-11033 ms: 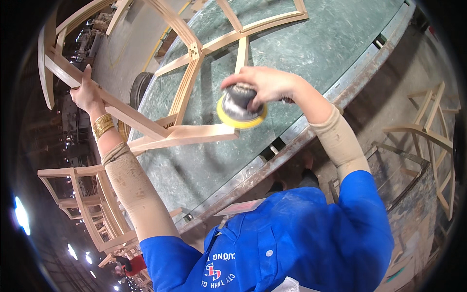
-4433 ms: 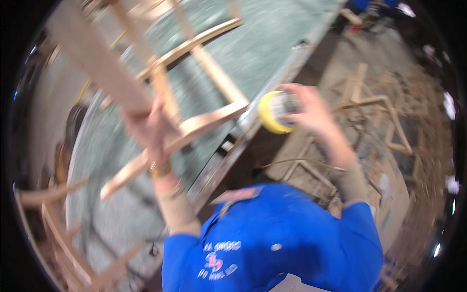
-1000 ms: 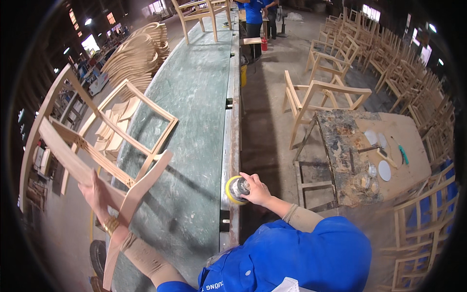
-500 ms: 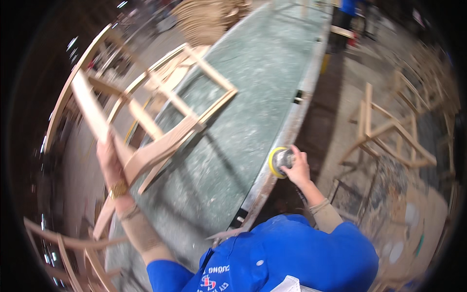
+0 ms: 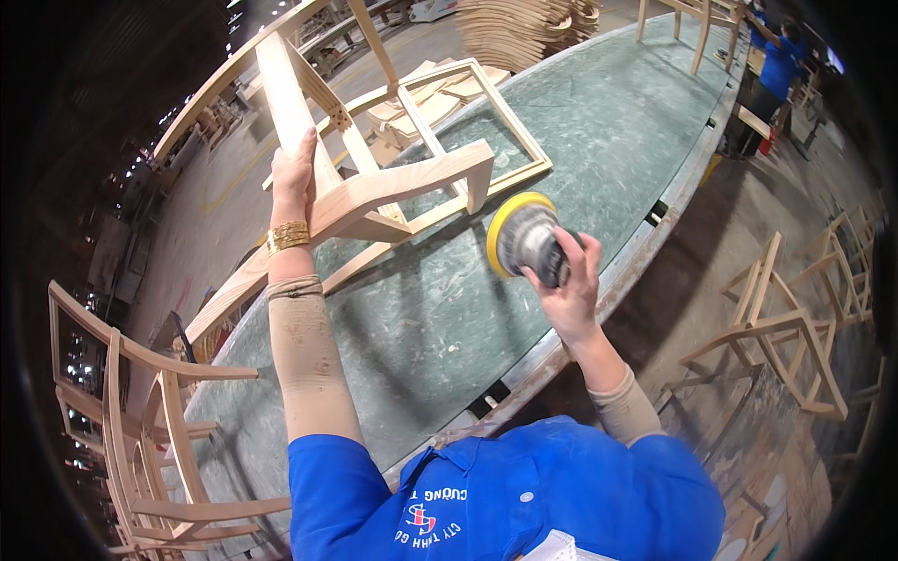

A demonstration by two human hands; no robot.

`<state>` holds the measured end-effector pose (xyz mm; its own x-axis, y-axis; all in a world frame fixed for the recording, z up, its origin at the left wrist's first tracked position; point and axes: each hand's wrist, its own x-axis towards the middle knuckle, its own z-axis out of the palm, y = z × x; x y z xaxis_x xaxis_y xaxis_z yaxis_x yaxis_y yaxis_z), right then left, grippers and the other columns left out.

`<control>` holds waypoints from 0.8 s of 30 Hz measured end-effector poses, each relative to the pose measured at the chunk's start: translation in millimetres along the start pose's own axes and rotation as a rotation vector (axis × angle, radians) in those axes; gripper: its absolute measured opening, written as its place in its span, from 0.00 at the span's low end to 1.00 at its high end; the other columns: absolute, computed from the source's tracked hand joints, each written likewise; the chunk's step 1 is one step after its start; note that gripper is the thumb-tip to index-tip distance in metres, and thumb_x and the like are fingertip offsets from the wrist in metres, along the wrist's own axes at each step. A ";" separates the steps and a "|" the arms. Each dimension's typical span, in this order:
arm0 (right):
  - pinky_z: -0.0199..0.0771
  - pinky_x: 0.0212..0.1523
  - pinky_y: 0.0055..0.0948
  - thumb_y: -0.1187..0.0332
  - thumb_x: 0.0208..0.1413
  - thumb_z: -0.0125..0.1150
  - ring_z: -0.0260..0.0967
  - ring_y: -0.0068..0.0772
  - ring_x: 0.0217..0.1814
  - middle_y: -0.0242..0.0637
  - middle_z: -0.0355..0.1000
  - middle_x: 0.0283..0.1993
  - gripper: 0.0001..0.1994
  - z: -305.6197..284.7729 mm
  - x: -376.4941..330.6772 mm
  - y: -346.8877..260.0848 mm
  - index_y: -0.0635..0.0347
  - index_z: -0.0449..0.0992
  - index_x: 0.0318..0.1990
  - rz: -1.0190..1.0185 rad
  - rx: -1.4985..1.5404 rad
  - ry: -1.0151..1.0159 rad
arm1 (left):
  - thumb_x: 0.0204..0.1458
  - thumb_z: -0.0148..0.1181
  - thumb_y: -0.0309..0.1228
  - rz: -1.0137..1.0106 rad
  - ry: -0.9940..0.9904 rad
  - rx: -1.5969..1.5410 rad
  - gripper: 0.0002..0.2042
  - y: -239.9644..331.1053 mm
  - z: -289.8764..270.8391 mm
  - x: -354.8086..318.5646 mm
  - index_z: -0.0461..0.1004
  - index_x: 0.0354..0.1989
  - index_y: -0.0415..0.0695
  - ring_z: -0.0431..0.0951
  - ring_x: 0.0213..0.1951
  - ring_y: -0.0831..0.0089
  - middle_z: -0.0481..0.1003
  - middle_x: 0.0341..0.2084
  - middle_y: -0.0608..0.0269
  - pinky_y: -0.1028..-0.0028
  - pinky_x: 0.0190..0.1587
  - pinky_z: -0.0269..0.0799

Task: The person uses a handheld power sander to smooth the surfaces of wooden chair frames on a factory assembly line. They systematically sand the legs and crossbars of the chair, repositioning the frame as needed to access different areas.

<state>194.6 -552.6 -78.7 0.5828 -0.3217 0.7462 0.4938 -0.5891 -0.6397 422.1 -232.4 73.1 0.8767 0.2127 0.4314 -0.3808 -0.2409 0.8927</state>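
Note:
A pale wooden chair frame (image 5: 412, 190) lies tipped on the green-topped table (image 5: 440, 323), its legs and rails pointing several ways. My left hand (image 5: 294, 182) is wrapped round one of its broad rails, on the left side. In my right hand (image 5: 572, 290) is a round orbital sander (image 5: 529, 241) with a yellow pad, held above the table with the pad facing left. A gap shows between the sander and the nearest chair part. The sander's front is slightly blurred.
Another wooden chair frame (image 5: 215, 510) stands at the lower left. More frames (image 5: 748, 331) sit on the floor at right. Beyond the table is a stack of curved wooden pieces (image 5: 524, 33). A person in blue (image 5: 778, 67) works near a chair at the table's far end.
My right hand has lifted the sander from the table's right edge and brought it inward, nearer the chair frame. My left hand still grips the frame. The whole view has shifted.

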 end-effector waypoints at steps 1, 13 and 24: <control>0.72 0.46 0.38 0.74 0.35 0.75 0.65 0.47 0.50 0.46 0.59 0.51 0.38 6.5 8.9 -13.6 0.48 0.65 0.58 -0.028 -0.012 -0.021 | 0.49 0.67 0.42 0.015 0.001 -0.005 0.27 -0.4 3.7 1.0 0.71 0.45 0.26 0.77 0.42 0.69 0.77 0.41 0.50 0.71 0.46 0.71; 0.77 0.40 0.43 0.77 0.34 0.72 0.68 0.53 0.45 0.48 0.56 0.50 0.40 78.9 0.8 -72.1 0.34 0.66 0.58 -0.119 -0.187 -0.046 | 0.43 0.65 0.56 0.075 0.083 0.370 0.39 -31.8 -7.9 31.5 0.69 0.43 0.24 0.74 0.50 0.48 0.73 0.44 0.35 0.63 0.53 0.67; 0.75 0.43 0.43 0.76 0.36 0.72 0.69 0.53 0.47 0.48 0.57 0.49 0.39 56.5 36.5 -68.8 0.34 0.64 0.59 -0.002 -0.277 -0.039 | 0.44 0.63 0.58 0.105 0.022 0.399 0.39 -38.9 -0.9 35.8 0.70 0.45 0.24 0.72 0.52 0.46 0.72 0.45 0.34 0.61 0.55 0.66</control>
<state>218.4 -482.0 -17.8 0.6090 -0.2951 0.7363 0.3029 -0.7714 -0.5597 468.1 -214.5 53.9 0.8312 0.1865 0.5238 -0.3203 -0.6094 0.7252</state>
